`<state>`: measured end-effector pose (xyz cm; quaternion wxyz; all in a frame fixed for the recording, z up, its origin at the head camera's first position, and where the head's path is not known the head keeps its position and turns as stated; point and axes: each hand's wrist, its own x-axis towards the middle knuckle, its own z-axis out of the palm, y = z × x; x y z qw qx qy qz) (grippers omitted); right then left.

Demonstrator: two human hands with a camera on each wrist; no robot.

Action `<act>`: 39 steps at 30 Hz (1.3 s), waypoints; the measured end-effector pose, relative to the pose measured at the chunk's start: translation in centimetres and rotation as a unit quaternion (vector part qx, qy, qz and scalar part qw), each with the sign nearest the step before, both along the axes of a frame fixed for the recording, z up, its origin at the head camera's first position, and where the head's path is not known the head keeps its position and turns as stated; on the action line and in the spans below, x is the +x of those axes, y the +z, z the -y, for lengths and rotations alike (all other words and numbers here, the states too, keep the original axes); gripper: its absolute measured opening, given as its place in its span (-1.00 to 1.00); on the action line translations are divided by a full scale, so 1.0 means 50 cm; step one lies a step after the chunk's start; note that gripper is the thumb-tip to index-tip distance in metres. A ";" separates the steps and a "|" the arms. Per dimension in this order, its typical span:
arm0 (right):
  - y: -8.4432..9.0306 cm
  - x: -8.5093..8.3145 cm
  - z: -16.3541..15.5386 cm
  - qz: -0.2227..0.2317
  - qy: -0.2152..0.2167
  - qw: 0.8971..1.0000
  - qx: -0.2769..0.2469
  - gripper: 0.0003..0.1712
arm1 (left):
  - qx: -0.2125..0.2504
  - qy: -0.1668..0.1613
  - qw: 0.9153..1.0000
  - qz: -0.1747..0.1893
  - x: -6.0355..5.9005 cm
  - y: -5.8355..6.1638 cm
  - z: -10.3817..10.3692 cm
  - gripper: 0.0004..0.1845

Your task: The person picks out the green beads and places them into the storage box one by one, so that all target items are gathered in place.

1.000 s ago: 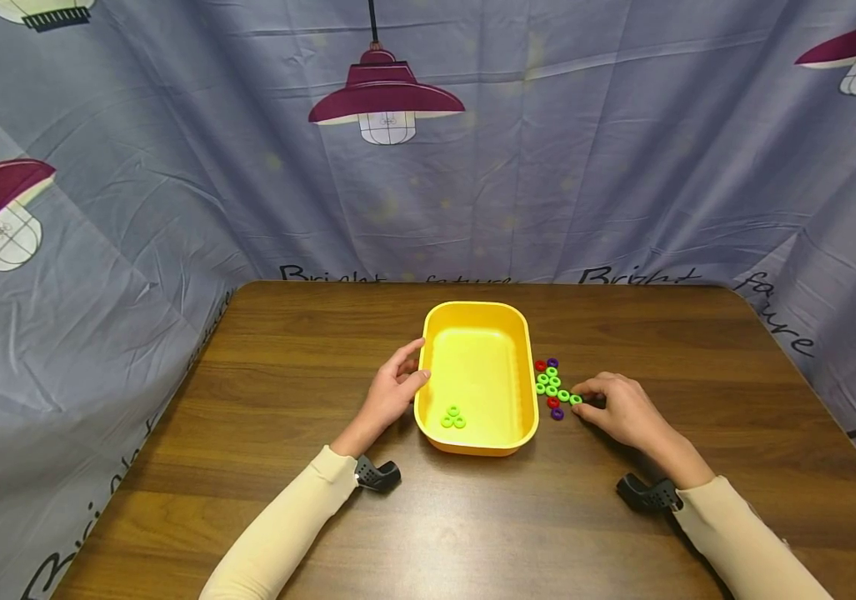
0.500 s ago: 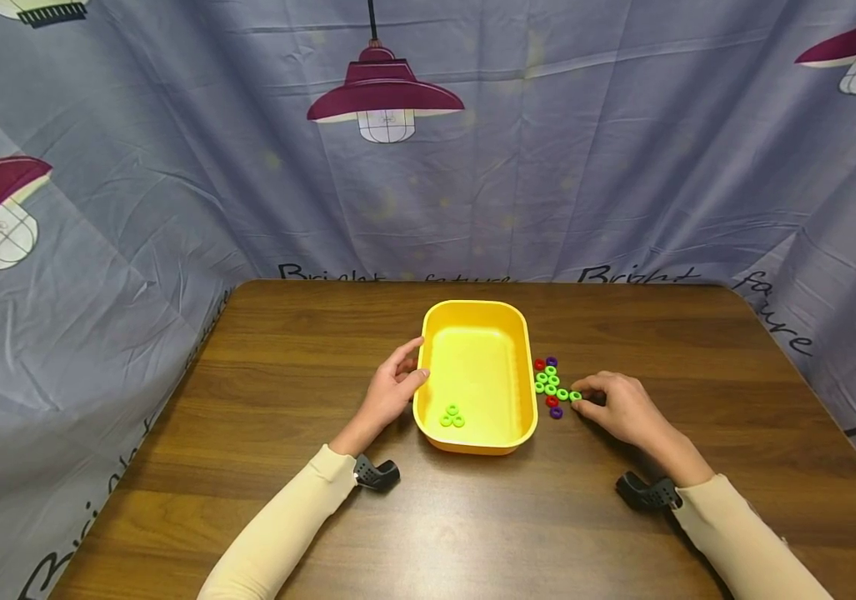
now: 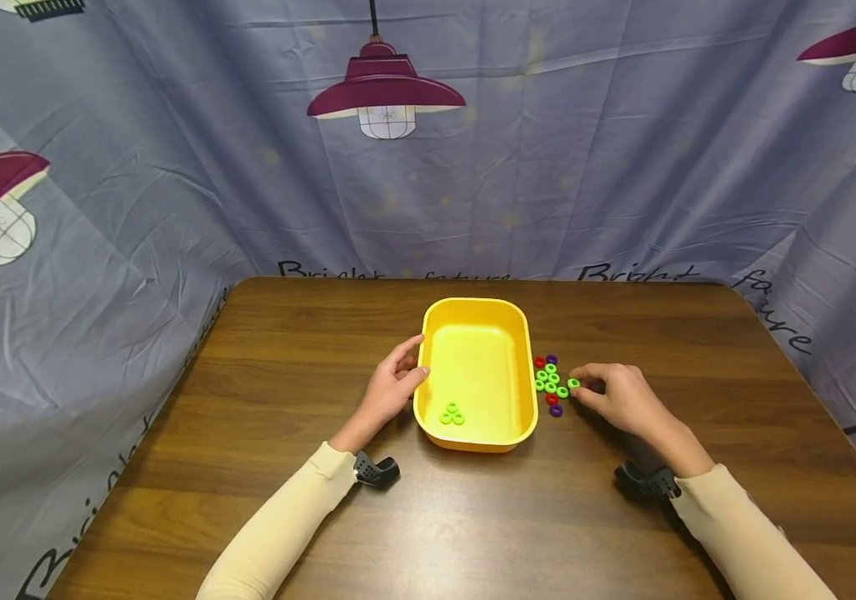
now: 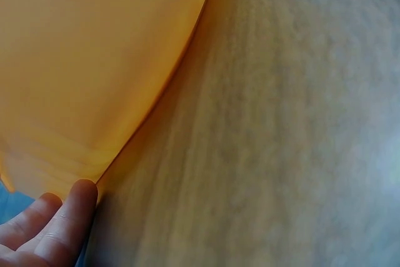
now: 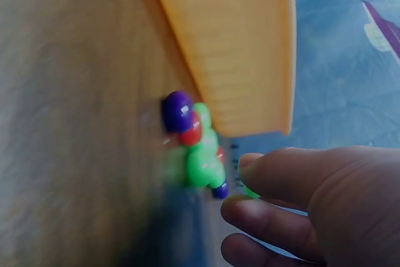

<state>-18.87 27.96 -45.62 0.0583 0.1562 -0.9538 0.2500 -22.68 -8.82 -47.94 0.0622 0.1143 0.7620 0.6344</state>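
Our right hand [image 3: 620, 400] pinches a ring [image 3: 573, 385], just freed for carrying at the pile's [image 3: 551, 384] three o'clock. Our left hand [image 3: 388, 390] grips the tray [image 3: 476, 367].

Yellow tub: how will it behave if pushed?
Yellow tub likely stiff: no bend shows at the left hand. Probably light: it looks thin-walled. Should slide rather than tip: it sits low and broad on the table.

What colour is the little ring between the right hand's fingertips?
The little ring is green, clearest in the head view.
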 end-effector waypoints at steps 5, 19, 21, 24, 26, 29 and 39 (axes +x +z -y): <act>0.016 -0.007 0.016 -0.025 0.006 1.000 -0.004 -0.77 | 0.006 0.004 1.000 -0.004 0.004 -0.001 0.001 -0.36; 0.076 -0.021 0.132 -0.047 0.058 0.996 -0.049 -0.71 | 0.004 0.010 1.000 -0.017 0.006 -0.003 0.003 -0.38; 0.080 -0.019 0.154 -0.056 0.063 0.996 -0.042 -0.71 | 0.003 0.011 1.000 -0.017 0.007 -0.003 0.003 -0.39; 0.085 -0.015 0.185 -0.070 0.072 0.994 -0.037 -0.74 | 0.003 0.011 1.000 -0.017 0.007 -0.002 0.003 -0.38; 0.088 -0.015 0.203 -0.073 0.083 0.993 -0.036 -0.75 | 0.006 0.011 1.000 -0.017 0.007 -0.002 0.002 -0.38; 0.092 -0.017 0.227 -0.068 0.098 0.992 -0.032 -0.77 | 0.011 0.006 1.000 -0.016 0.011 0.009 0.001 -0.37; 0.076 -0.026 0.282 -0.007 0.117 0.993 0.000 -0.80 | 0.009 0.007 1.000 -0.012 0.006 -0.004 0.000 -0.36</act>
